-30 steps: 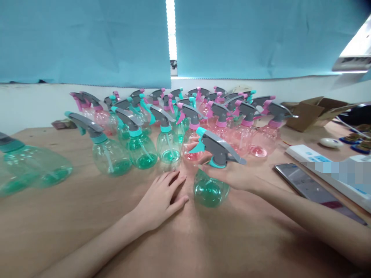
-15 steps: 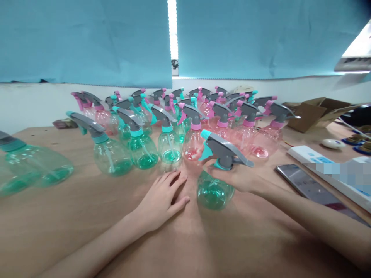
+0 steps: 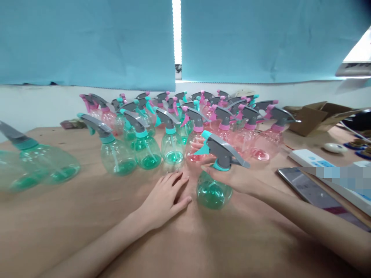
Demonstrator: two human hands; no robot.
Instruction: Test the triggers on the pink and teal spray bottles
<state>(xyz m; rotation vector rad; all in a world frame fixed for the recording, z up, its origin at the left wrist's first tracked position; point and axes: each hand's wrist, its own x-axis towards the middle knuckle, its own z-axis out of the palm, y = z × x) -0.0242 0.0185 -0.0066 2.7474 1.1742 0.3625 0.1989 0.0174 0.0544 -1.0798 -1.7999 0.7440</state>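
Observation:
A clear green spray bottle (image 3: 214,193) with a grey and turquoise trigger head stands upright in front of me. My right hand (image 3: 228,178) grips it just below the collar, the thumb on the near side and the fingers reaching round behind, partly hidden. Palm down on the table, my left hand (image 3: 166,199) lies with its fingers apart, left of that bottle and not touching it. Just beyond the left fingertips is another green spray bottle (image 3: 172,148). A pink spray bottle (image 3: 197,143) stands behind the right hand's fingers.
Several more green and pink spray bottles crowd the back of the wooden table (image 3: 121,216). Two green bottles (image 3: 55,162) stand at the far left. To the right are a phone (image 3: 313,193), a white power strip (image 3: 307,158), a white mouse (image 3: 334,148) and an open cardboard box (image 3: 314,117).
My view has turned slightly left, so the background bottles sit a little farther right. Both hands and the gripped bottle keep nearly the same places.

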